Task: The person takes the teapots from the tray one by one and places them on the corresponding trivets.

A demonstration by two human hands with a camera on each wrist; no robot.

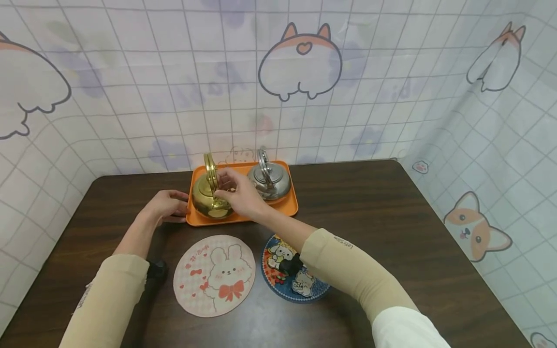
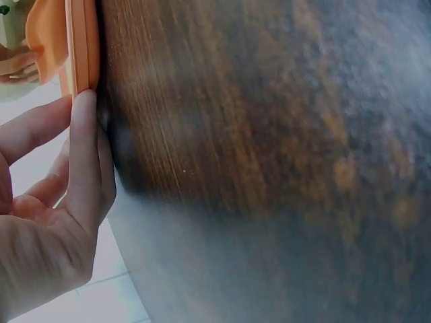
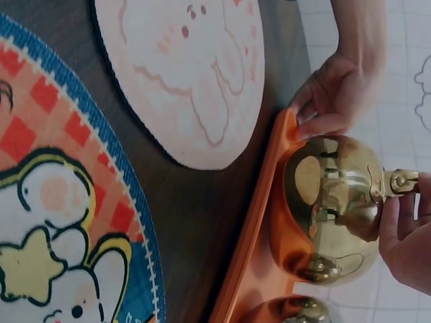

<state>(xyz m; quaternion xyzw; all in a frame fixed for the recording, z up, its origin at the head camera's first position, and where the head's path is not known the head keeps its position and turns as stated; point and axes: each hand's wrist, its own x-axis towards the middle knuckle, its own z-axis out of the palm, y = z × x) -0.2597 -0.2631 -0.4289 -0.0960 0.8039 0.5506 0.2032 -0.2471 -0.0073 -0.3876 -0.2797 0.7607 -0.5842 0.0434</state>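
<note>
An orange tray [image 1: 289, 208] lies near the back of the table and holds a shiny gold kettle [image 1: 203, 194] on the left and a silver kettle [image 1: 280, 183] on the right. My left hand [image 1: 167, 207] is at the tray's left end; the left wrist view shows thumb and fingers pinching its rim [image 2: 82, 47]. With my right hand [image 1: 242, 194] I hold the raised handle of the gold kettle, close to the handle's hinge [image 3: 400, 182]. The gold kettle stands upright on the tray. The right hand partly hides its right side.
Two round mats lie in front of the tray: a pink rabbit mat [image 1: 196, 290] and a blue-rimmed cartoon mat [image 1: 278, 290], partly under my right forearm. A patterned cloth wall [image 1: 209, 96] rises behind the dark wooden table [image 1: 374, 203].
</note>
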